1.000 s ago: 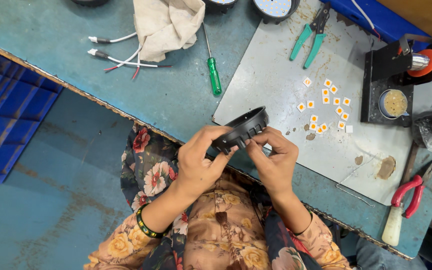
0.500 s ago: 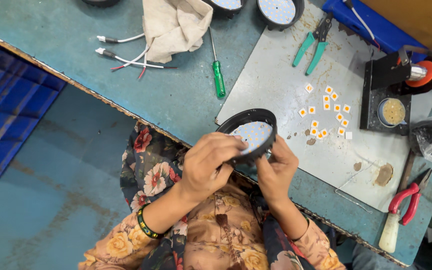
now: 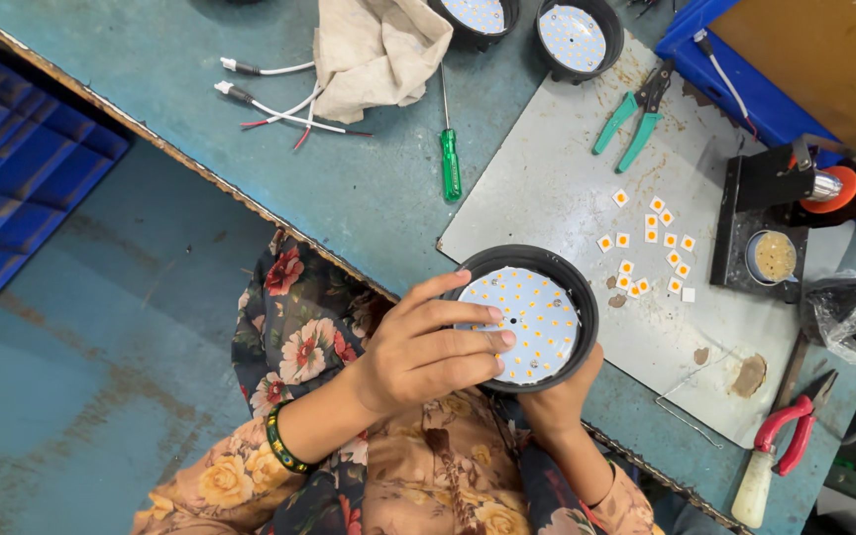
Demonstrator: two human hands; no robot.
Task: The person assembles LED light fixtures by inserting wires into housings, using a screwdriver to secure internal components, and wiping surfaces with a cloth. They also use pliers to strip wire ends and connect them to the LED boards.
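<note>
- The left hand (image 3: 418,352) lies over the near side of a round black lamp housing (image 3: 579,297), fingers spread flat with the fingertips (image 3: 492,339) pressing on the white disc of small yellow diodes (image 3: 537,317) seated inside it.
- The right hand (image 3: 557,401) cups the housing from below; only its palm and wrist show, the fingers hidden behind the rim, so it is closed around the underside as a support.
- The housing is held in the air just above the near edge of the surface (image 3: 349,188), face up toward the camera, directly in front of both hands.
- It looks like rigid moulded plastic or metal, light enough for one hand to carry; the rim is the firm place to take hold.
- The diode disc seems thin and likely delicate, so pressure is best kept to its bare white patches or edge rather than on the diodes.
- Beyond the hands, on a grey sheet (image 3: 567,178), lie loose square chips (image 3: 651,248), well apart from the housing.
- Farther off are a green screwdriver (image 3: 449,159), green-handled pliers (image 3: 631,119) and a crumpled cloth (image 3: 378,50).
- To the right of the right hand lie red-handled pliers (image 3: 783,436).
</note>
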